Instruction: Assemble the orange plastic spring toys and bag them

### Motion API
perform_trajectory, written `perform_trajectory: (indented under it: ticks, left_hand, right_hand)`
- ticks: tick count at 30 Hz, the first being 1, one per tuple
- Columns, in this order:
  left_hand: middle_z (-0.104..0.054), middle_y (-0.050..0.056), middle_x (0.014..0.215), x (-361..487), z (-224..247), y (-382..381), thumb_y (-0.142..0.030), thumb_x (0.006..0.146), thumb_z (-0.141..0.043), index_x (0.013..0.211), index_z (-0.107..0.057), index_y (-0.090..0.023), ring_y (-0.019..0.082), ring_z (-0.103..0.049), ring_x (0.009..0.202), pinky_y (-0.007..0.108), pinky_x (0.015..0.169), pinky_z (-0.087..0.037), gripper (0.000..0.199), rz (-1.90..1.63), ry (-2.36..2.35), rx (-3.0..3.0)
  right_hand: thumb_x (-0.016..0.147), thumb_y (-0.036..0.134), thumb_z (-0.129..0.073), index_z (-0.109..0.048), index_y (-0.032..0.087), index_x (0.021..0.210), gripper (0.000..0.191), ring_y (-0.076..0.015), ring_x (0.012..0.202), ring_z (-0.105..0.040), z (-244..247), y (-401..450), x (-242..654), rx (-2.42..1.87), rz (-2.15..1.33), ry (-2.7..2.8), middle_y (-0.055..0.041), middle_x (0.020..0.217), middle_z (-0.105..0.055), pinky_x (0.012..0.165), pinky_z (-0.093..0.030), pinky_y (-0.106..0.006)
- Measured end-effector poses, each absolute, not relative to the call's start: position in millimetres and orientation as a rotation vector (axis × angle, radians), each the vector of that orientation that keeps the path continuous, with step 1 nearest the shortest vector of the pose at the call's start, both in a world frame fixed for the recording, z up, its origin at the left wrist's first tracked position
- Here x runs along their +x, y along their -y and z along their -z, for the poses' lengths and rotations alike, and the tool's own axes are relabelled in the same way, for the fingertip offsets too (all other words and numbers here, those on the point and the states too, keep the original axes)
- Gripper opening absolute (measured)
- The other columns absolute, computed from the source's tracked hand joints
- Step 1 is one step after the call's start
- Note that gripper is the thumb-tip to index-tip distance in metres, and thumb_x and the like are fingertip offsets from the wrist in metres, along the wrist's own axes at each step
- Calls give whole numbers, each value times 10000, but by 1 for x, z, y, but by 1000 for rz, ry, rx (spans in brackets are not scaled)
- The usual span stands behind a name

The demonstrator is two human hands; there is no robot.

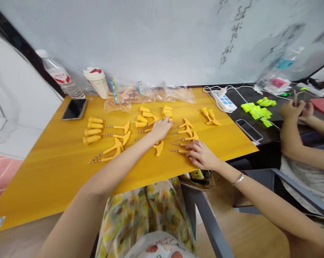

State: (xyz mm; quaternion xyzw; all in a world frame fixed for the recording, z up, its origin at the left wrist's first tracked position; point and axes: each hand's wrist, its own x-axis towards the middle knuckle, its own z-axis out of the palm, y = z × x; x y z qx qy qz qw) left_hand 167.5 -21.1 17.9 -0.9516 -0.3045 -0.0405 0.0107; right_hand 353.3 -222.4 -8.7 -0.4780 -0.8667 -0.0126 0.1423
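My left hand [161, 129] reaches to the middle of the yellow table. Its fingers are closed at a group of short, ribbed yellow cone-shaped sleeves [167, 108], touching the nearest one. Beneath and beside that hand lie yellow T-handled tools with metal spiral tips, one handle [158, 148] showing below my wrist. My right hand [201, 154], with a silver bangle on its wrist, curls its fingers over the handle of a T-handled spiral tool [179, 151], hiding that handle. Just above it several similar tools [188, 132] lie in a column, tips to the left.
More sleeves [92, 131] and spiral tools [121, 137] lie left; another pair [210, 116] lies right. Behind stand a water bottle [60, 77], cup [97, 83], phone [74, 109] and plastic bags [151, 94]. A power strip [224, 101] and another person's hands [296, 109] are right.
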Motion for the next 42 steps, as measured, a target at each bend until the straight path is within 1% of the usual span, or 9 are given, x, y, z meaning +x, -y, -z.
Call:
perform_trajectory:
  ticks: [5, 11, 18, 22, 27, 32, 37, 40, 42]
  left_hand:
    - [-514, 137, 1251, 156, -26, 27, -117, 961, -381, 1301, -519, -200, 251, -641, 975, 346, 742, -517, 376, 186, 974, -2933]
    - [-545, 128, 1260, 126, -43, 66, -170, 990, -432, 1290, -537, -200, 242, -596, 1066, 304, 737, -532, 318, 165, 769, -3024]
    - [-589, 111, 1195, 75, -40, 101, -235, 998, -477, 1249, -571, -198, 245, -610, 1032, 331, 718, -565, 271, 71, 609, -3087]
    - [-608, 108, 1158, 46, -39, 107, -252, 1001, -476, 1225, -582, -189, 240, -611, 1032, 333, 732, -571, 256, 147, 548, -3117]
    - [-608, 130, 1201, 38, -43, 117, -254, 985, -509, 1256, -569, -186, 257, -598, 1058, 356, 768, -568, 286, 467, 532, -3005]
    - [-582, 162, 1320, 62, -45, 137, -186, 956, -539, 1375, -481, -163, 298, -518, 1242, 436, 995, -466, 423, 870, 414, -2682]
    - [-663, 66, 872, 64, -38, 152, -185, 964, -498, 1309, -495, -118, 195, -594, 769, 341, 712, -445, 351, 816, 226, -2680]
    - [-634, 51, 809, 52, -32, 157, -178, 950, -506, 1216, -520, -114, 180, -555, 695, 331, 639, -394, 273, 873, 223, -2669]
    - [-620, 37, 796, 45, -28, 160, -187, 943, -523, 1131, -539, -141, 174, -547, 685, 328, 627, -381, 194, 924, 220, -2650]
  right_hand:
    - [945, 276, -469, -632, 215, 1075, 218, -262, 1118, -520, 8, 197, 385, -1477, 126, 2268, -118, 1183, -634, 984, -410, -466]
    - [937, 329, -439, -612, 109, 1207, 389, -374, 1160, -481, -1, 118, 463, -2482, 359, 1528, -214, 1193, -648, 914, -374, -498]
    - [923, 153, -403, -599, 48, 1221, 372, -352, 1208, -479, -4, 69, 476, -2894, 183, 1339, -257, 1190, -651, 943, -327, -477]
    - [910, 201, -436, -608, 101, 1266, 408, -352, 1192, -519, -9, 69, 469, -2724, 145, 1247, -228, 1221, -659, 947, -386, -502]
    - [878, 271, -513, -592, 108, 1296, 456, -250, 892, -627, -38, 102, 429, -2275, -41, 1429, -150, 1044, -707, 836, -480, -392]
    - [917, 367, -538, -603, 180, 1253, 390, -148, 710, -579, -76, 178, 322, -1654, -762, 1962, -42, 927, -698, 718, -492, -300]
    - [910, 415, -586, -624, 173, 1073, 294, -148, 806, -597, -86, 238, 267, -1512, -1221, 1713, -43, 912, -665, 735, -505, -279]
    - [870, 558, -622, -563, 200, 1174, 474, -177, 887, -644, -79, 257, 260, -1485, -1553, 1170, -62, 975, -669, 738, -537, -299]
    - [834, 627, -633, -533, 194, 1181, 563, -172, 787, -667, -73, 265, 253, -1410, -1826, 836, -63, 907, -681, 670, -551, -299]
